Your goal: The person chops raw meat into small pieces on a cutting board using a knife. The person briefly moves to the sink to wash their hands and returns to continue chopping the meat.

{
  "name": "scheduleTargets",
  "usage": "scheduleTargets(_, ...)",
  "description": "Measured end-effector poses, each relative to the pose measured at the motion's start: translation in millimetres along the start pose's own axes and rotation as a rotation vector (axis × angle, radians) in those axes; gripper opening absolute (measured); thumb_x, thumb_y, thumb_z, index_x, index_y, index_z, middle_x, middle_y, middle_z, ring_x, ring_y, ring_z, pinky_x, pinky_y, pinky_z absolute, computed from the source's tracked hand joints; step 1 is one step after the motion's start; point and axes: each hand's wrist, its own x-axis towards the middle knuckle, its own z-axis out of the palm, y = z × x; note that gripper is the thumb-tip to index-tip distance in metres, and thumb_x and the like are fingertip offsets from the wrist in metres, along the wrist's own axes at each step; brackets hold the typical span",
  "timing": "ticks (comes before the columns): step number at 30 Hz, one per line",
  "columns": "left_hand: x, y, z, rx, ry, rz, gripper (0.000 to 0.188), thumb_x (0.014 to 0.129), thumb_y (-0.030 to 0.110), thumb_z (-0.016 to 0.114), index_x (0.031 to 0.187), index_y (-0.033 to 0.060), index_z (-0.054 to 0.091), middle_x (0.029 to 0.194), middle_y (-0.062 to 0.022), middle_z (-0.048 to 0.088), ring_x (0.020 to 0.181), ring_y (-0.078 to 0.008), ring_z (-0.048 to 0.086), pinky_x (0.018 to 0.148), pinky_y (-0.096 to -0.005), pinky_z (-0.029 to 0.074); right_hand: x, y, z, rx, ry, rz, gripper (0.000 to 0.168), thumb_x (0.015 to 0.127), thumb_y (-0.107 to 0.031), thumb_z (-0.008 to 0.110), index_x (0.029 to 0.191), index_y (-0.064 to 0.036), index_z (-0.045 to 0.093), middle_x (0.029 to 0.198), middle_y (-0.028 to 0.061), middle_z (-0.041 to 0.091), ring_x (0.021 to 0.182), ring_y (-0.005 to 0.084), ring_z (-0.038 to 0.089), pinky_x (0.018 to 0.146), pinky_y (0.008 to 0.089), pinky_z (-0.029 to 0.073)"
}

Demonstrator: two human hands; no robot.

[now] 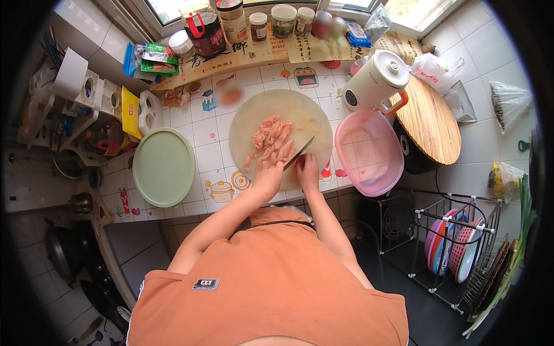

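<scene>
My left hand [269, 179] grips a kitchen knife [301, 150], its blade slanting up and to the right over a round, pale translucent cutting board [314, 116]. Strips of raw pale-pink meat, seemingly chicken [272, 136], are heaped on the middle of the board, left of the blade. At the board's near right edge, my right hand [307, 173] has its fingers bent downward beside the knife. Whether those fingers pinch a piece is hidden. Small yellowish scraps [305, 120] lie on the board's upper right.
Right of the board sits a pink plastic basin [391, 173], with a white blender jug [374, 82] behind it. A green oval lid [164, 166] lies at left. Jars [283, 21] line the windowsill. A wooden lid [428, 121] covers a dark pot; below stands a rack [454, 218].
</scene>
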Motion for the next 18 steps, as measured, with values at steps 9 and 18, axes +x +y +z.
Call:
scheduleTargets(9,60.7,8.7,23.3,-0.169,0.469,0.070,0.031,0.090,0.008,0.060,0.114,-0.0066,0.047,0.111,-0.0317,0.061,0.103,-0.0455,0.061,0.084,-0.0500,0.049,2.2,5.6,2.4,-0.044,-0.011,-0.093,0.012,0.082,-0.004,0.065,0.091,-0.001,0.057,0.091,0.0176,0.056,0.084,0.0381,0.056,0.075,0.0458,0.048)
scheduleTargets(18,11.4,-12.0,18.6,-0.140,0.187,0.068,0.020,0.093,0.009,0.057,0.102,-0.0048,0.047,0.091,-0.0312,0.064,0.087,-0.0474,0.064,0.073,-0.0534,0.049,-2.4,5.3,-4.0,0.109,-0.013,0.017,0.012,0.085,-0.003,0.064,0.093,0.000,0.056,0.088,0.0151,0.055,0.078,0.0310,0.059,0.070,0.0387,0.049)
